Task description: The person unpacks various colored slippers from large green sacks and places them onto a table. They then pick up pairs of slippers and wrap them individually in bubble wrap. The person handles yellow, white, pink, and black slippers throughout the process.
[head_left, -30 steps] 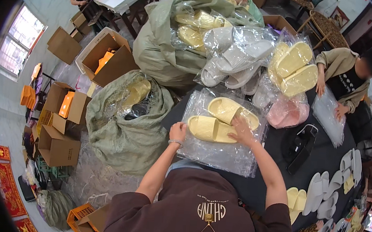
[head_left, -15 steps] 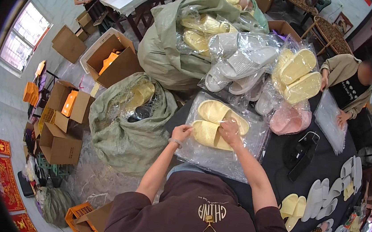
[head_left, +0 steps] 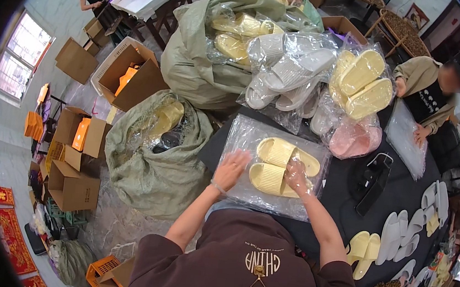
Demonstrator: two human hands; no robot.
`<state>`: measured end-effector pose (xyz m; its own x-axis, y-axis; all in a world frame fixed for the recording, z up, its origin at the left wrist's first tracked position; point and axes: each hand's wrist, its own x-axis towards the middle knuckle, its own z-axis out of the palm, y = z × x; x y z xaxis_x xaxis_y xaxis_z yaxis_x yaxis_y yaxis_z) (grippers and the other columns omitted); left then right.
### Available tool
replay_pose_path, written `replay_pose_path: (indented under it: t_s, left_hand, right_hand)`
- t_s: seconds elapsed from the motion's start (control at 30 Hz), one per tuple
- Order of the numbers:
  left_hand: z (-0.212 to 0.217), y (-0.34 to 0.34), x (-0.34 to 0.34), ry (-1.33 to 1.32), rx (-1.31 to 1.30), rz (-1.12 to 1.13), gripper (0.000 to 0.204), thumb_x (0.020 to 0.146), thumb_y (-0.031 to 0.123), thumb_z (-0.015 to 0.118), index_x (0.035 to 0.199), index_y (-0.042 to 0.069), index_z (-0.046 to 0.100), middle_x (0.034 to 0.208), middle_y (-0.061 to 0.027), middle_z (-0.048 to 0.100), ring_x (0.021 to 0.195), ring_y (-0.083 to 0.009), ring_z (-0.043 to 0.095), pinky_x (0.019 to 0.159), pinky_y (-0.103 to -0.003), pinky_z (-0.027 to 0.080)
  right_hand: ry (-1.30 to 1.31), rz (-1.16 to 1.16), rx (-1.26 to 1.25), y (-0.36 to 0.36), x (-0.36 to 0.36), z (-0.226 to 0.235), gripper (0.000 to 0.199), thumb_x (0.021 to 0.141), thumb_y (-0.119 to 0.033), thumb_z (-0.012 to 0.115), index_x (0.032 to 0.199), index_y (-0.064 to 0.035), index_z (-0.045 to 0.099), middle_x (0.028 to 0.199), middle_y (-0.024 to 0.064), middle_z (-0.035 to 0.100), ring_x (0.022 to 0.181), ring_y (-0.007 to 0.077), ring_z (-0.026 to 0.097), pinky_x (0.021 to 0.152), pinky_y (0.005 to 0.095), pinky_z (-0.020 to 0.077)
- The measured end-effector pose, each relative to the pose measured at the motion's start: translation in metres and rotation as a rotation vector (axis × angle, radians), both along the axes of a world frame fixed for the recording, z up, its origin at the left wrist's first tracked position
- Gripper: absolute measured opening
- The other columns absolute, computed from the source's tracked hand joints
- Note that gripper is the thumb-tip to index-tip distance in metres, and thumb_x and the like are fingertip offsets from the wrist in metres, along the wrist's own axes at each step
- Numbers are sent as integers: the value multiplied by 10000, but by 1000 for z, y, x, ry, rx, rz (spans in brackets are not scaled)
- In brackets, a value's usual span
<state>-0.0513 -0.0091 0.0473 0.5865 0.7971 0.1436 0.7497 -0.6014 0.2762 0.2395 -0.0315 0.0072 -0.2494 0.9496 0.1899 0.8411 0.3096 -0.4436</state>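
Your left hand [head_left: 231, 168] lies open on the bag [head_left: 247, 192] while your right hand [head_left: 297, 176] presses flat, fingers spread, on the slippers [head_left: 275, 164]

Two slippers [head_left: 280, 165] side by side in a plastic bag [head_left: 244, 139] on the table [head_left: 340, 204]; sack [head_left: 155, 175] left, probably floor-standing.

Both hands [head_left: 231, 168] press a clear bag [head_left: 241, 139] holding yellow slippers [head_left: 278, 165].

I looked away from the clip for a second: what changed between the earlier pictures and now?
The left hand slid from the heel end of the pale yellow foam slippers onto the clear plastic bag beside them, fingers spread. The right hand came down from the upper slipper onto the lower one. The slippers stayed paired on the black table.
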Motion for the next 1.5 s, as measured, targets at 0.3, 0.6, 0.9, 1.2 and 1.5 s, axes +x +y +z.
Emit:
replay_pose_path:
  t_s: [0.3, 0.6, 0.9, 1.2, 1.5]
  left_hand:
    - [-46, 4, -4, 217, -170, 48, 603, 923, 458, 352, 1424, 147, 227, 1503, -61, 129, 1384, -221, 109, 1104, -407, 125]
    - [-51, 4, -6, 179, -154, 46, 643, 891, 450, 426, 1413, 122, 242, 1491, -87, 160, 1380, -242, 131, 1092, -427, 156]
    - [-3, 70, 2, -752, 97, 461, 305, 834, 153, 570, 1089, -9, 529, 1021, -177, 583, 956, -326, 557, 838, -398, 429]
    - [-59, 168, 15, -521, -838, 338, 364, 849, 317, 560, 1068, 32, 616, 1027, -177, 631, 929, -297, 603, 816, -337, 460]
    - [-20, 169, 37, -593, -382, 320, 304, 835, 298, 577, 965, 33, 650, 892, -171, 649, 874, -312, 609, 778, -384, 463]
  right_hand:
    - [-17, -59, -8, -49, 90, -4, 304, 611, -39, 572, 900, -62, 661, 966, 106, 621, 969, 328, 540, 828, 430, 434]
    - [1682, -579, -395, -104, 179, 72, 250, 881, -116, 518, 1098, -26, 605, 915, 28, 638, 790, 126, 616, 690, 262, 500]
    - [1188, -630, -172, -43, 47, 206, 239, 872, -100, 494, 1051, 3, 614, 870, 38, 634, 692, 112, 610, 587, 252, 502]
    - [385, -240, -22, -5, -61, 59, 170, 608, -84, 614, 759, -22, 663, 805, 130, 613, 846, 336, 547, 741, 403, 458]
    - [319, -187, 156, -13, -61, 46, 208, 600, -65, 584, 793, -37, 657, 829, 115, 611, 855, 325, 540, 747, 410, 451]
